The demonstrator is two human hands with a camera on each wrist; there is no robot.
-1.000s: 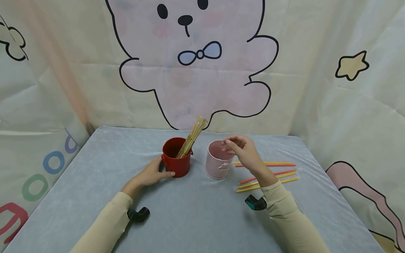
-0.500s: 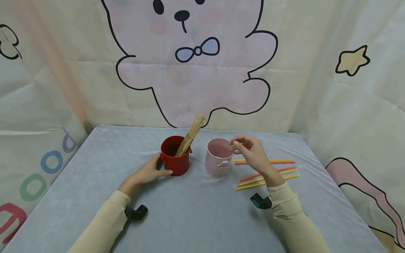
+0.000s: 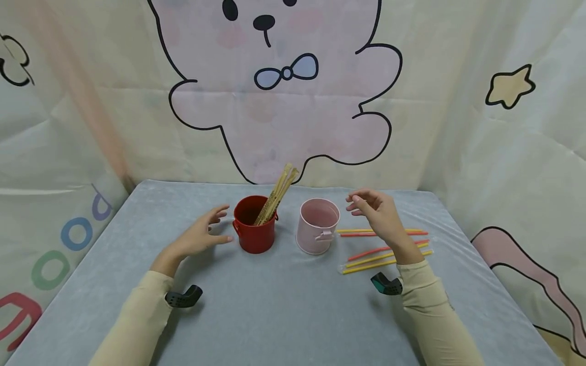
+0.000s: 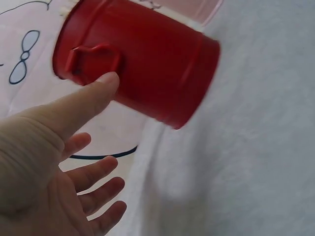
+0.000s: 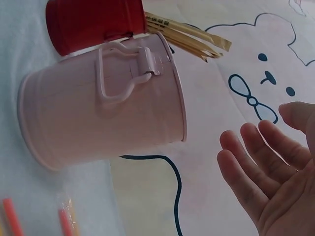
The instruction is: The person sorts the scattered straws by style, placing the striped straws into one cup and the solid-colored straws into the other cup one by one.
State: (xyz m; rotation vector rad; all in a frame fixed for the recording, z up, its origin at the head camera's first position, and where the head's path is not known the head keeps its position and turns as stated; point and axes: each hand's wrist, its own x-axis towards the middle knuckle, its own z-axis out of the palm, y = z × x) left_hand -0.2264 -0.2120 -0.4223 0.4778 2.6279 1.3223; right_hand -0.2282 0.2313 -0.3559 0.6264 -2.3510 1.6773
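My left hand (image 3: 194,240) hovers just left of a small red metal bucket (image 3: 256,239), fingers spread and holding nothing. In the left wrist view the thumb (image 4: 91,101) points at the bucket's handle; a gap shows in the head view. Several thin yellowish wrapped sticks (image 3: 276,198) with dark print, like disposable chopsticks, lean to the right in the red bucket. A pale pink bucket (image 3: 309,241) stands beside it, its inside mostly hidden. My right hand (image 3: 379,212) is raised to the right of the pink bucket, fingers loosely bent with nothing between them.
Red and yellow straws (image 3: 373,265) in clear wrappers lie on the grey-blue cloth (image 3: 284,310) below the right hand. A printed curtain (image 3: 293,122) hangs behind the table's far edge. Each sleeve carries a dark wrist device (image 3: 185,297).
My left hand has let go of the red bucket and moved left. My right hand has drawn back to the right from the pink bucket's rim. Both buckets stay in place.
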